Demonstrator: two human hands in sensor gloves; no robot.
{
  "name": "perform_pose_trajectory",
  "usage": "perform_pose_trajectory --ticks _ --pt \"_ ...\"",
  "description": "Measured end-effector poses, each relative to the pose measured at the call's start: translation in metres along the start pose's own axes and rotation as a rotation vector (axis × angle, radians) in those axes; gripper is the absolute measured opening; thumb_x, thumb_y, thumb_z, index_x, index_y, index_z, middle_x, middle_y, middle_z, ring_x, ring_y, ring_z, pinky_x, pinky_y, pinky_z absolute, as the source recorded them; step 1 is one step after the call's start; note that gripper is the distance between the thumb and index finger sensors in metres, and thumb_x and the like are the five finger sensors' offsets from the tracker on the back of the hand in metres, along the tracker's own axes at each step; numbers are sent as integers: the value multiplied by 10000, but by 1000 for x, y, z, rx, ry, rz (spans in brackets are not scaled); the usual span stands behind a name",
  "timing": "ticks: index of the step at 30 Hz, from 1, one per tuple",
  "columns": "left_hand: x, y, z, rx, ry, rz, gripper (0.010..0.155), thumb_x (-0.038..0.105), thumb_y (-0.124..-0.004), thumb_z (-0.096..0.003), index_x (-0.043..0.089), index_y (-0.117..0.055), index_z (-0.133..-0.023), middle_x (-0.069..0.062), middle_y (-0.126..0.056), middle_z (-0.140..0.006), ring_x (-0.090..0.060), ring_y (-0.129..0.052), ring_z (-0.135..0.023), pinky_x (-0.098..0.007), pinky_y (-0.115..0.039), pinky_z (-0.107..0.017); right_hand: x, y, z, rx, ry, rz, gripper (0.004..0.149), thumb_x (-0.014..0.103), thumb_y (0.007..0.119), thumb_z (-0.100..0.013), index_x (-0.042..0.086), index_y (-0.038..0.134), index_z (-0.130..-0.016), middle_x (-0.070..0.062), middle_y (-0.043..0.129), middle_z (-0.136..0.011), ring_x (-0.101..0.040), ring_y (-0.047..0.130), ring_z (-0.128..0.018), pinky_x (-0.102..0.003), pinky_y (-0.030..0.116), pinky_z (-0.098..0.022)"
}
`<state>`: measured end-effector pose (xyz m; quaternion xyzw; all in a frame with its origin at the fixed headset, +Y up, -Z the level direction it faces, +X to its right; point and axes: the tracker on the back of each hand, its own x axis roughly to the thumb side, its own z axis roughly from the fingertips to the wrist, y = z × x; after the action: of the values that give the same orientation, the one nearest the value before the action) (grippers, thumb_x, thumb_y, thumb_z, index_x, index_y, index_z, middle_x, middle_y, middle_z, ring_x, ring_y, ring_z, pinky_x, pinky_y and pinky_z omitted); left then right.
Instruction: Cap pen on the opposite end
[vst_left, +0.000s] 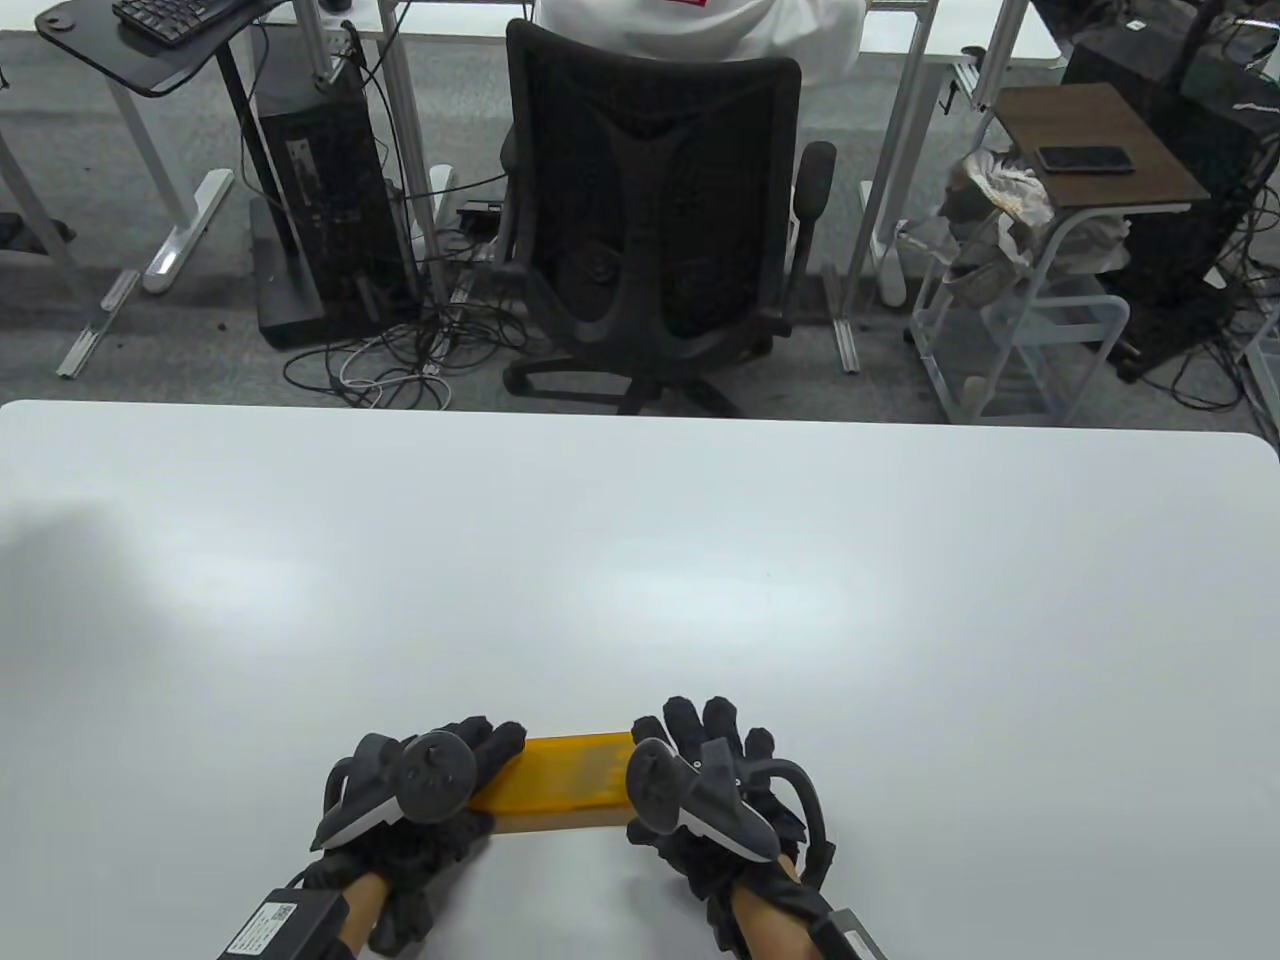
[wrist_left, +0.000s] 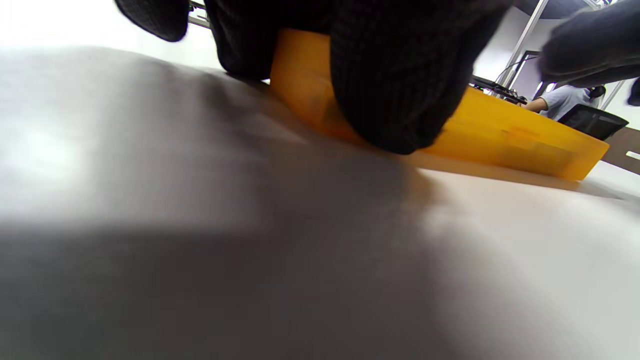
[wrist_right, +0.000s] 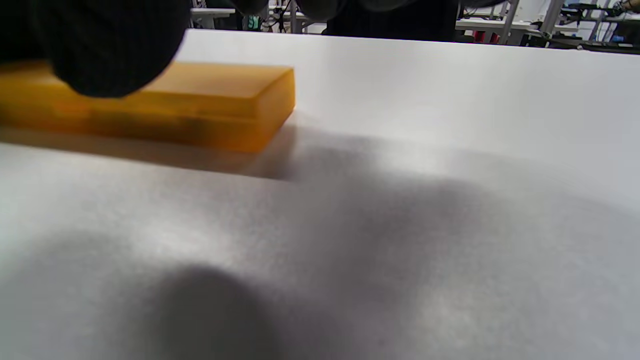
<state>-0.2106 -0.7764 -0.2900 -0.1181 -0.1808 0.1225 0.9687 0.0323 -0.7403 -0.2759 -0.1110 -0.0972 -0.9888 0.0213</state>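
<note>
An orange translucent case (vst_left: 565, 780) lies flat on the white table (vst_left: 640, 560) near the front edge. My left hand (vst_left: 490, 768) grips its left end; in the left wrist view the thumb (wrist_left: 395, 75) presses the near side of the case (wrist_left: 500, 135) and other fingers lie behind it. My right hand (vst_left: 662, 762) holds the right end. In the right wrist view its thumb (wrist_right: 100, 45) rests on the near top edge of the case (wrist_right: 215, 105), whose right corner shows free. No pen or cap is in sight; the case looks closed.
The table's far edge (vst_left: 640, 412) runs across the middle of the table view. Beyond it stand a black office chair (vst_left: 655, 220), desks, a computer tower (vst_left: 320, 210) and a small cart (vst_left: 1040, 300), all off the table.
</note>
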Motion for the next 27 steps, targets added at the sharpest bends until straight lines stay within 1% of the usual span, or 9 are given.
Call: perform_pose_trajectory --ticks 6,8,10,12,15,18,21,24,27 --pt "7 -2 0 -7 -23 -13 857 267 -946 -400 269 -485 -1122 -128 -541 -1217 -418 -598 -1111 -679 -469 -766 19 12 -19 -15 -26 26 859 460 916 -284 288 548 -1041 -25 676 -1090 -340 689 -1004 -547 685 -680" --pt "3 -1 1 -1 -16 -2 837 294 -951 -409 262 -509 -1119 -111 -532 -1216 -402 -603 -1108 -649 -498 -767 23 14 -16 -110 -55 150 866 482 920 -260 282 580 -1030 -12 732 -1062 -316 760 -974 -501 727 -676" --pt "-5 0 1 -11 24 -2 809 358 -940 -417 348 -530 -1114 -194 -409 -1235 -450 -564 -1089 -651 -491 -767 22 15 -15 -81 -63 138 864 471 919 -269 273 571 -1034 -16 732 -1063 -308 769 -971 -487 738 -677" --pt "-9 -3 1 -19 33 102 800 336 -952 -414 368 -552 -1106 -145 -540 -1214 -401 -546 -1087 -664 -463 -769 21 15 -16 -64 -63 92 861 449 926 -280 254 569 -1038 -33 726 -1069 -319 758 -976 -493 733 -678" --pt "-7 -4 0 -50 34 55 862 328 -952 -418 349 -464 -1128 -122 -512 -1244 -353 -582 -982 -688 -407 -781 18 8 -22 -15 -56 45 836 426 919 -288 228 596 -1032 -49 753 -1058 -336 777 -964 -478 764 -662" --pt "-11 -5 1 -55 45 103 992 335 -950 -432 287 -271 -1153 -114 -496 -1250 -310 -627 -904 -683 -378 -789 3 -3 -33 114 -24 -148 804 404 912 -293 245 622 -1026 -36 749 -1065 -332 750 -985 -461 776 -659" --pt "-13 -6 2 -51 62 118 1127 345 -960 -425 202 -89 -1125 -107 -499 -1245 -280 -653 -885 -667 -377 -793 -30 -5 -46 325 54 -586 687 353 870 -350 283 690 -1010 -24 700 -1101 -340 630 -1036 -493 716 -691" --pt "-17 -8 4 -57 70 195 1217 336 -968 -431 135 49 -1069 -104 -461 -1240 -268 -632 -889 -649 -327 -804 -51 0 -61 306 102 -874 572 400 753 -399 331 799 -966 -146 832 -1038 -423 725 -966 -526 709 -646" --pt "-16 -9 5 -66 62 171 1247 336 -956 -451 182 147 -1012 -110 -429 -1235 -274 -609 -905 -657 -309 -813 -50 3 -75 252 177 -923 529 393 696 -421 363 829 -932 -124 903 -938 -401 796 -882 -511 706 -604"
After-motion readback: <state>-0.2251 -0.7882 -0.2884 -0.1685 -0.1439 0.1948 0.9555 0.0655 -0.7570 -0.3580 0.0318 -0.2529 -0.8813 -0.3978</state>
